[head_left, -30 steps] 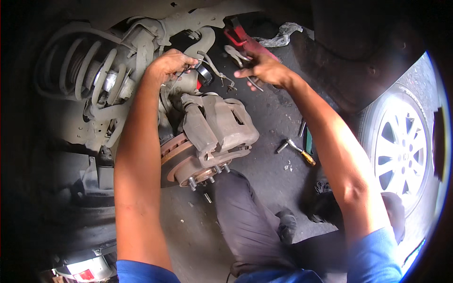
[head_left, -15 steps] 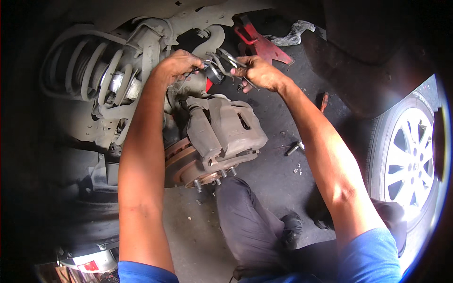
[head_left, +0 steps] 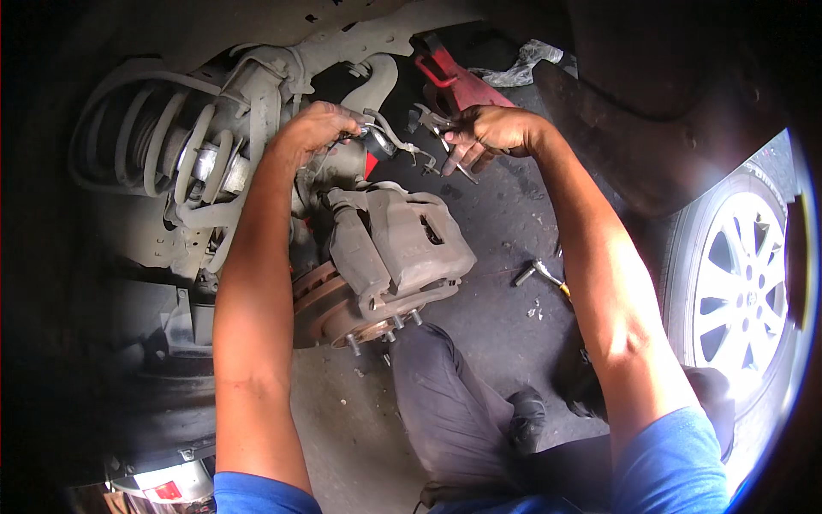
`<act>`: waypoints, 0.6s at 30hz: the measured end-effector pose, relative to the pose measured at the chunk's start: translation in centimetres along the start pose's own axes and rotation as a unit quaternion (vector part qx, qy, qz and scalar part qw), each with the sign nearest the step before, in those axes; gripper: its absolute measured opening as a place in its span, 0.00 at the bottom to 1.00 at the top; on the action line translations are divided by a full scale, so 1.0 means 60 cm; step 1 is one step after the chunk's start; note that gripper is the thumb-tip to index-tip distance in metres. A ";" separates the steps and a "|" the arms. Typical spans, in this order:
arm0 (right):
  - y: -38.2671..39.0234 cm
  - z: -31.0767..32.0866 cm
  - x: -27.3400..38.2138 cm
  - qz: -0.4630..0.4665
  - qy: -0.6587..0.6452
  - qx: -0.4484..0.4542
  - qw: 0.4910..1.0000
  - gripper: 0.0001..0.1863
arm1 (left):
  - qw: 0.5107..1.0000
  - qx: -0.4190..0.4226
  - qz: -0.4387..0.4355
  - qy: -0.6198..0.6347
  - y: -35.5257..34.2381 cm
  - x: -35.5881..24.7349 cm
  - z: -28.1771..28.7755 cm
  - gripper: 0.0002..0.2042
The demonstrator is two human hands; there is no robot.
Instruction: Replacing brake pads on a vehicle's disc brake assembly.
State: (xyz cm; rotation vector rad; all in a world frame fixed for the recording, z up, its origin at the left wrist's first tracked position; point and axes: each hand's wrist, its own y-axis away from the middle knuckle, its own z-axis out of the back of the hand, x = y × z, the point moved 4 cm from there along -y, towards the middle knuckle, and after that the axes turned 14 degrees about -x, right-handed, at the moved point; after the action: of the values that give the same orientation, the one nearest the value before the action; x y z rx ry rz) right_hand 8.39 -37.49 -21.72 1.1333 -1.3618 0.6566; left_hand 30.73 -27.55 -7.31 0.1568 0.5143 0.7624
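Grey floor [head_left: 507, 224] | wheel [head_left: 747, 298] at right | right hand [head_left: 495, 133] gripping pliers [head_left: 428, 118] | left hand [head_left: 321, 130]: grip unclear

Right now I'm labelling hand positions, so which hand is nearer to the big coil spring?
Left: the left hand is to the right of the coil spring, with a gap between them; the right hand is farther right, holding a metal tool.

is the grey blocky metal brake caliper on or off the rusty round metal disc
On: the caliper sits over the disc, hiding part of its edge.
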 end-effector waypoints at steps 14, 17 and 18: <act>-0.033 -0.072 0.069 0.079 0.030 0.017 0.996 0.31 | 0.999 0.019 -0.009 0.042 0.012 -0.004 -0.004 0.25; -0.033 -0.076 0.075 0.078 0.033 0.004 0.996 0.31 | 0.999 0.016 -0.006 0.049 0.011 -0.003 -0.004 0.25; -0.032 -0.075 0.076 0.069 0.038 0.000 0.997 0.31 | 0.998 0.022 -0.018 0.055 0.010 -0.004 -0.004 0.25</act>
State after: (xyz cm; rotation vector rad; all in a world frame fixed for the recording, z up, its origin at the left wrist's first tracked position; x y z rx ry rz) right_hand 12.69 -35.24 -17.14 1.0109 -1.3826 0.7924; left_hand 30.07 -27.31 -7.22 0.1468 0.6370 0.7283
